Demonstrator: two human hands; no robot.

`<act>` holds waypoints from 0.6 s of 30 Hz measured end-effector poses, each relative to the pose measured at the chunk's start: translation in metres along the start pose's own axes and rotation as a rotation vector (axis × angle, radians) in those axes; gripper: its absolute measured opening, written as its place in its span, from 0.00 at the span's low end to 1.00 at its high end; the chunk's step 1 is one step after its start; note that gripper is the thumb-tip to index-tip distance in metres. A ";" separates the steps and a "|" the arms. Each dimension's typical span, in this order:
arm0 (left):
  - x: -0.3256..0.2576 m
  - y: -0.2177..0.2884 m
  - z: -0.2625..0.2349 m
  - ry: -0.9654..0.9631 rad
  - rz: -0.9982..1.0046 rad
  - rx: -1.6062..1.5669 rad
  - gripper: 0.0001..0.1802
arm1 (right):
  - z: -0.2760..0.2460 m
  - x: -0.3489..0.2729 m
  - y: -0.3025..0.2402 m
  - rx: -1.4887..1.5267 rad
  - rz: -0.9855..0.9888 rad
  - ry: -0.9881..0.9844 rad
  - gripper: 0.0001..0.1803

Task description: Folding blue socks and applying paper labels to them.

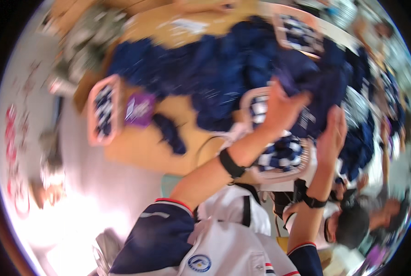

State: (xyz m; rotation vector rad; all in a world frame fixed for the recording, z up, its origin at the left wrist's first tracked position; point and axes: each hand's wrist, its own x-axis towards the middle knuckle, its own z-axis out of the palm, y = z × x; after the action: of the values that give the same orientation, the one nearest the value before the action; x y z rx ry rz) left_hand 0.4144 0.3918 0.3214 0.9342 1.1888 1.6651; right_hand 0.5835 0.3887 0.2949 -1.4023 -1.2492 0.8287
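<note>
A dark navy cloth garment [302, 73] with small pale lettering is raised in front of me, blurred by motion. My left hand [286, 106] is closed on its near left part. At its right edge my right hand [333, 133] has its fingers stretched upward, the palm turned toward the cloth; it appears to touch the edge. Under and beside my left forearm stands a pink basket [279, 175] with navy-and-white checked pieces [283, 154]. A wide pile of navy garments [191, 64] covers the far part of the tan table [136, 152].
Another pink basket [91, 115] with checked pieces stands at the table's left edge, beside a purple packet [139, 109] and a small navy piece [169, 133]. A third pink basket [279, 30] is at the far right. Co-workers sit along the right side.
</note>
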 end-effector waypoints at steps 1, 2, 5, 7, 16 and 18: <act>-0.022 0.006 -0.018 -0.041 -0.145 -0.075 0.30 | 0.003 -0.021 0.022 -0.146 -0.069 0.022 0.30; -0.044 0.005 -0.038 -0.022 -0.141 -0.224 0.33 | 0.020 -0.050 0.005 0.121 0.124 -0.076 0.32; -0.108 0.024 -0.093 0.010 -0.225 -0.405 0.40 | 0.043 -0.106 -0.050 0.625 0.638 -0.203 0.22; -0.147 0.025 -0.124 0.091 -0.255 -0.347 0.42 | 0.046 -0.136 -0.020 0.459 0.587 -0.466 0.21; -0.259 0.045 -0.208 0.492 -0.081 0.925 0.34 | 0.110 -0.232 -0.065 0.486 0.504 -1.047 0.29; -0.264 0.029 -0.223 0.576 0.019 0.996 0.33 | 0.129 -0.236 -0.057 0.387 0.506 -1.202 0.31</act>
State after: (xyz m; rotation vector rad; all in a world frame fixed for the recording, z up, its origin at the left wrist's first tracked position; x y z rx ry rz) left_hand 0.2965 0.0703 0.2672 1.0357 2.5241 1.3449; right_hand 0.3953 0.1876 0.2890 -0.8437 -1.4298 2.3370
